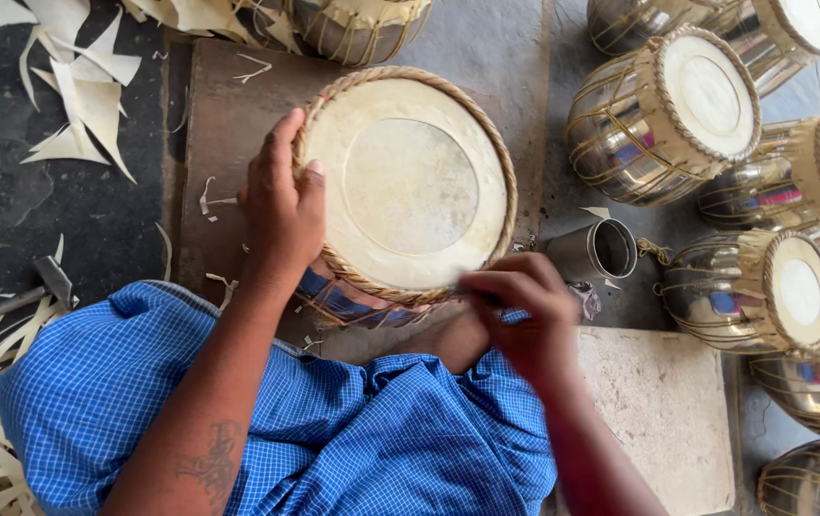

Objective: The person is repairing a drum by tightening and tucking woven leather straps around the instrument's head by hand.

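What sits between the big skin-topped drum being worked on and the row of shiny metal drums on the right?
In the head view, a small open grey metal cup lies on its side on the floor between the large drum and the shiny metal drums.

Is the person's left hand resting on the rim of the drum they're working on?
Yes, the left hand grips the braided rim of the drum, thumb on the pale skin.

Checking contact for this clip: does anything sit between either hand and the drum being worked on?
Nothing visible. The left hand grips the drum rim directly; the blurred right hand is at its near edge, with no object between.
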